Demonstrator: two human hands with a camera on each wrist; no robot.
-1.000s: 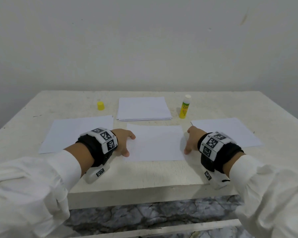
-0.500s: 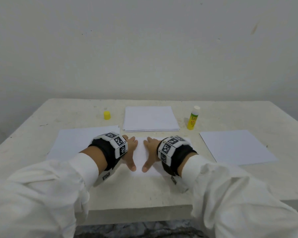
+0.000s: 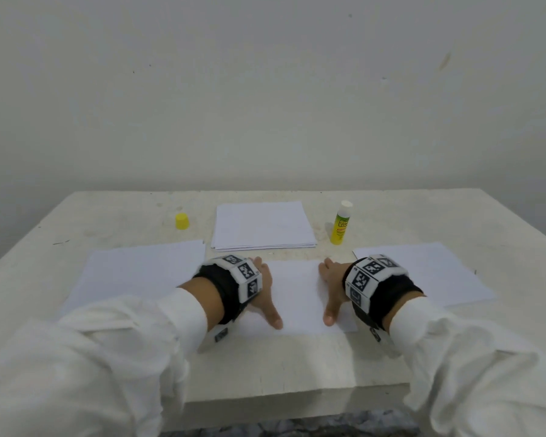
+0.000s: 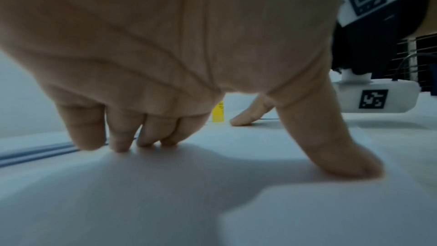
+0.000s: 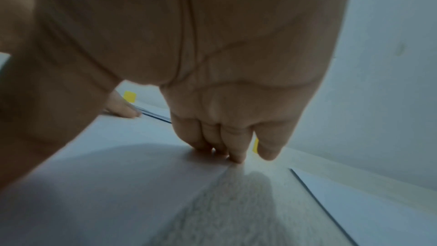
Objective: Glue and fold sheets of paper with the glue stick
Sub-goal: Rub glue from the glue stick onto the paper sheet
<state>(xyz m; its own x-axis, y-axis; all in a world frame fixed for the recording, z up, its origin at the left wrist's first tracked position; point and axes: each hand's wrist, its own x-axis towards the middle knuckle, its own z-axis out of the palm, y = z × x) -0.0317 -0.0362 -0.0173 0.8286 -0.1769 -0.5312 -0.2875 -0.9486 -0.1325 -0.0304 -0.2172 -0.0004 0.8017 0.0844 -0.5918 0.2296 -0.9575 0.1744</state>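
A white sheet of paper (image 3: 297,294) lies flat on the table in front of me. My left hand (image 3: 264,288) presses on its left part with straight fingers, thumb spread toward me. My right hand (image 3: 330,288) presses on its right part the same way. In the left wrist view the left hand (image 4: 165,128) has its fingertips (image 4: 120,145) and thumb down on the paper (image 4: 165,184). In the right wrist view the right hand (image 5: 227,137) has its fingertips (image 5: 236,156) at the sheet's right edge. The yellow glue stick (image 3: 341,223) stands uncapped behind the right hand.
A stack of white sheets (image 3: 262,225) lies at the back middle. The yellow cap (image 3: 182,221) stands left of it. Single sheets lie at the left (image 3: 139,272) and at the right (image 3: 435,272). The table's front edge (image 3: 297,402) is close to me.
One second ago my hands were at the sheet's outer edges. They came together at its middle, and now they have slid apart again, the right hand moving toward the right edge.
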